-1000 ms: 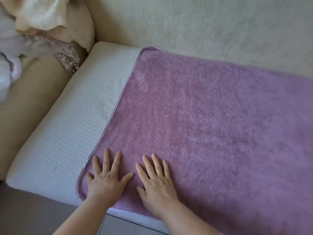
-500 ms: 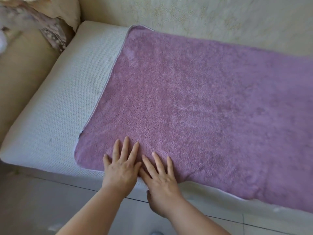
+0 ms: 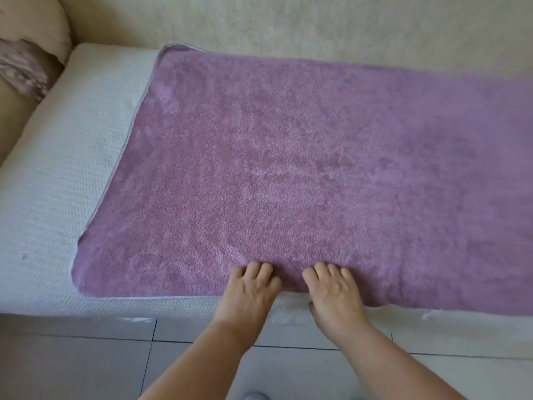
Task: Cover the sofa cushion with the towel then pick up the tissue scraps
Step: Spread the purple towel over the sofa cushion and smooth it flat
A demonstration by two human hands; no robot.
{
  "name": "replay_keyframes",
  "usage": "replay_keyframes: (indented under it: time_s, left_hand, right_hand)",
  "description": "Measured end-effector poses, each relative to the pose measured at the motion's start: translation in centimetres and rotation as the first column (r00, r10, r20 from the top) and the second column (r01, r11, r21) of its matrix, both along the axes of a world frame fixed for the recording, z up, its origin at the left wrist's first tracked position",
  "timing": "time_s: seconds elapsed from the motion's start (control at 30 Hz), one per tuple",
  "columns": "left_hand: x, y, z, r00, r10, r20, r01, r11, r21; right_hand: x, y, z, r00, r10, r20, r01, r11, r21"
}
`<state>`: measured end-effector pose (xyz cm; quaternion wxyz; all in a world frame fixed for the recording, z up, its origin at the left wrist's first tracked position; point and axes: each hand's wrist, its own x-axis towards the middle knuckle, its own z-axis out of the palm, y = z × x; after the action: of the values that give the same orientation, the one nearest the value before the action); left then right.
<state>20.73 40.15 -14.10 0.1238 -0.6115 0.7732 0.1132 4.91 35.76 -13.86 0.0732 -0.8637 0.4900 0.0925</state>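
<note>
A fluffy purple rectangular towel [image 3: 288, 154] is spread flat over the white woven sofa cushion [image 3: 57, 183]. Its front edge is pinched by the right grip [image 3: 334, 295], with the thumb beneath. The same edge is pressed by the left grip [image 3: 248, 293] with bent fingers; whether it is pinched there cannot be told.

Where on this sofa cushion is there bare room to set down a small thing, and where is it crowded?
Widest free patch: the white cushion strip between the armrest and the towel. A thin bare strip runs along the cushion front, left of the left hand. Crowded: the towel's front edge, where the left hand and right hand rest.
</note>
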Motion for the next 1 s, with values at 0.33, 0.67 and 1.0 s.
replay_keyframes:
  time_s: [0.33, 0.67, 1.0]
  left_hand:
    - [-1.8, -1.2, 1.0, 0.995, -0.071, 0.068, 0.067, 0.996, 0.065]
    - [-9.5, -2.7, 1.4, 0.990, -0.133, 0.040, 0.133, 0.991, 0.019]
    - [-20.7, -4.4, 2.7, 0.990, -0.017, 0.143, -0.017, 0.972, 0.233]
  right_hand:
    - [-1.6, 0.1, -1.1, 0.989, 0.098, 0.106, -0.106, 0.992, 0.069]
    - [-9.2, -0.6, 0.4, 0.985, -0.043, 0.165, 0.024, 0.994, 0.111]
    - [-17.4, -1.4, 1.5, 0.953, -0.219, 0.210, 0.113, 0.898, 0.425]
